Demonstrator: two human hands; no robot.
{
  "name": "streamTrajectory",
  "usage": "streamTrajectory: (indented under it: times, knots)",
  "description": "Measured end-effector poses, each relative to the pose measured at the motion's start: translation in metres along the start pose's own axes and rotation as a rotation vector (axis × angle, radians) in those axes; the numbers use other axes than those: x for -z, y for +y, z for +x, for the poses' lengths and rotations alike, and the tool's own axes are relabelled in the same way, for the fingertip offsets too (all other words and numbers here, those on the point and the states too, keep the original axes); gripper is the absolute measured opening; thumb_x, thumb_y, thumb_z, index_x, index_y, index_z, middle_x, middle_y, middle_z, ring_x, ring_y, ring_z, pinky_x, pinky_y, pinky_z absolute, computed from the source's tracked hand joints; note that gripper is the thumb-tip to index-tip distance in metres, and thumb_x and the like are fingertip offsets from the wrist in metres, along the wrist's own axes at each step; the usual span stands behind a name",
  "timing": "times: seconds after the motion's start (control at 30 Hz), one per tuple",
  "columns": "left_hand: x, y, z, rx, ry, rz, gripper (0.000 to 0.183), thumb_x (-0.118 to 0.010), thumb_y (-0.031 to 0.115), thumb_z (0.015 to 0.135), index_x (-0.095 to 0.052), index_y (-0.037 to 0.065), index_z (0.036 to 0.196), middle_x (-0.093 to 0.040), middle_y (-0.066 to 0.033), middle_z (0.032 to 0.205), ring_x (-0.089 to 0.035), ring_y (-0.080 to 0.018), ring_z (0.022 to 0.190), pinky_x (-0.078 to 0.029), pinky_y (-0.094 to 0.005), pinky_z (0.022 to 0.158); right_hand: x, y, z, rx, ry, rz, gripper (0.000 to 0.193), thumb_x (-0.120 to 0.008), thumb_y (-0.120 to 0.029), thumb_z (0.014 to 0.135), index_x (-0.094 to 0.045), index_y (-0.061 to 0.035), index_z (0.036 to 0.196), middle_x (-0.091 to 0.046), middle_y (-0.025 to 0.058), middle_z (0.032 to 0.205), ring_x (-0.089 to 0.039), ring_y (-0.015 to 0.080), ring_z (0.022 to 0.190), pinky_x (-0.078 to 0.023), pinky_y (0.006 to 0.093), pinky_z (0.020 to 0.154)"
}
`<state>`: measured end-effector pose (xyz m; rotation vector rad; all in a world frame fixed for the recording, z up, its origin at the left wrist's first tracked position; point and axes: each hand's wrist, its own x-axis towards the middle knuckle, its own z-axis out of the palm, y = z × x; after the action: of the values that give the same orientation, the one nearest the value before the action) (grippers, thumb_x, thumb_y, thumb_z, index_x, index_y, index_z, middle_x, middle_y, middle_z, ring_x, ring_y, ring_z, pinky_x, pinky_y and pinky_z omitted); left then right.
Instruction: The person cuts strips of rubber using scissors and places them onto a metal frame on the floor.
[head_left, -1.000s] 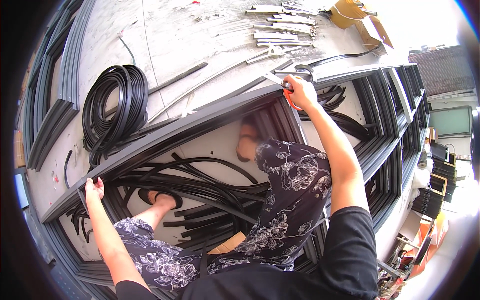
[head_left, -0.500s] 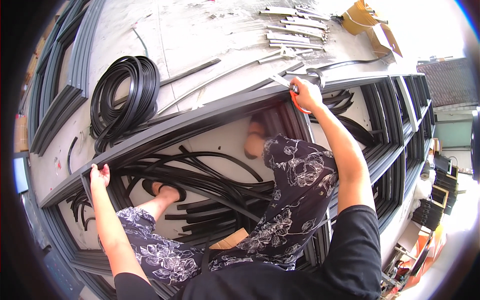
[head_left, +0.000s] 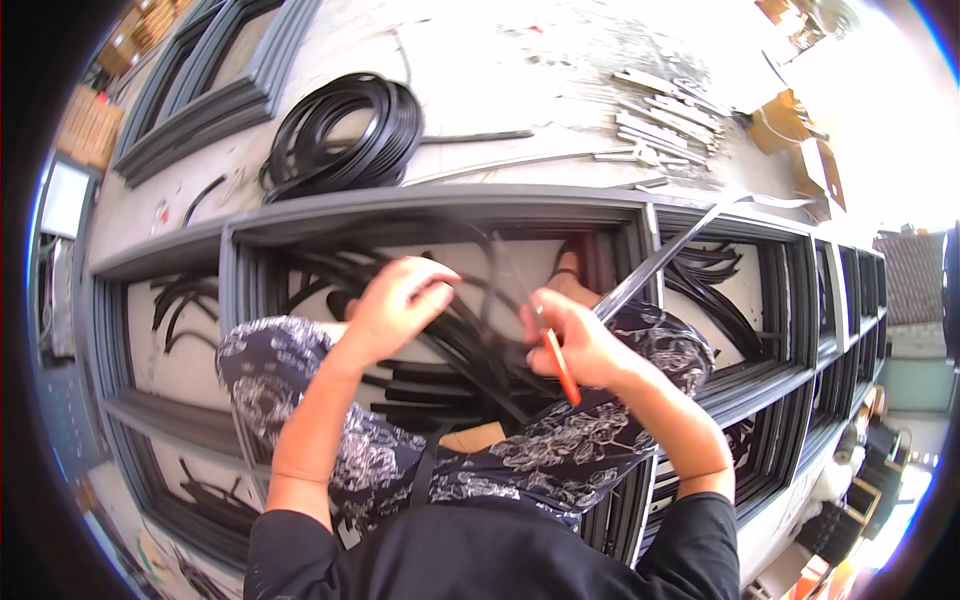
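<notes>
My left hand (head_left: 405, 305) hangs over the middle opening of a stacked dark grey frame (head_left: 430, 205), its fingers partly bent, thumb apart, nothing visible between them. To its right, my right hand (head_left: 580, 340) is closed on a pair of scissors with orange handles (head_left: 561, 368); the blades point up and left, blurred. A shiny black strip (head_left: 670, 252) runs from beside my right hand over the frame toward the upper right; whether that hand also grips it, I cannot tell. Below my hands, cut black strips (head_left: 430, 385) lie in the opening, with another blurred dark strip among them.
A coil of black strip (head_left: 345, 135) lies on the floor beyond the frame. Pale offcut bars (head_left: 665, 120) and a yellow bucket (head_left: 785, 120) are at the far right. Another grey frame (head_left: 215, 85) lies at the far left. My legs stand inside the frame opening.
Both hands have left the frame's far bar and come together over the opening. The scissors have moved nearer and left in my right hand. My view has shifted.
</notes>
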<state>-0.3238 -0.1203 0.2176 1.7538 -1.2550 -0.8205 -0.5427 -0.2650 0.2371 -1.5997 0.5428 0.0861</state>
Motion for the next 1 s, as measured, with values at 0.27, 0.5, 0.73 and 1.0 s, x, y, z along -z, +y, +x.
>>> streamTrajectory:
  times: [0.27,0.5,0.73,1.0]
  knots:
    - [-0.009,0.013,-0.071,0.291,-0.435,-0.297,0.028,-0.048,0.023,0.095,-0.06,-0.002,0.096,-0.066,-0.0123,0.087,-0.064,-0.0226,0.082,-0.047,-0.0334,0.075,-0.062,-0.003,0.015,-0.005,-0.203,0.279,0.033,-0.064,0.003,0.067,-0.048,-0.0053,0.094,-0.049,0.0017,0.084,-0.049,0.0108,0.081,-0.043,0.0253,0.074]
    - [-0.032,0.02,-0.075,0.394,-0.475,-0.501,0.027,-0.057,0.022,0.089,-0.06,-0.003,0.097,-0.065,-0.0082,0.084,-0.064,-0.0136,0.079,-0.048,-0.0277,0.074,-0.052,-0.001,0.011,-0.005,-0.238,0.024,0.031,-0.066,0.001,0.066,-0.048,-0.0043,0.091,-0.049,0.0014,0.082,-0.049,0.0113,0.078,-0.044,0.0256,0.072]
    - [-0.056,0.001,-0.073,0.525,-0.518,-0.674,0.022,-0.057,0.017,0.089,-0.061,-0.003,0.096,-0.062,-0.0038,0.077,-0.059,-0.0096,0.071,-0.046,-0.0243,0.067,-0.05,0.01,0.01,0.038,-0.178,-0.051,0.031,-0.067,0.001,0.068,-0.052,-0.0033,0.094,-0.055,0.0033,0.079,-0.052,0.0101,0.074,-0.046,0.026,0.069]
    - [-0.037,-0.023,-0.076,0.515,-0.217,-0.774,0.015,-0.054,0.014,0.089,-0.059,0.0,0.085,-0.06,-0.0022,0.073,-0.058,-0.0085,0.065,-0.046,-0.0221,0.063,-0.029,0.011,-0.018,0.278,0.321,0.273,0.026,-0.067,-0.018,0.084,-0.056,-0.0029,0.102,-0.052,-0.0003,0.086,-0.049,0.0065,0.076,-0.039,0.019,0.067]
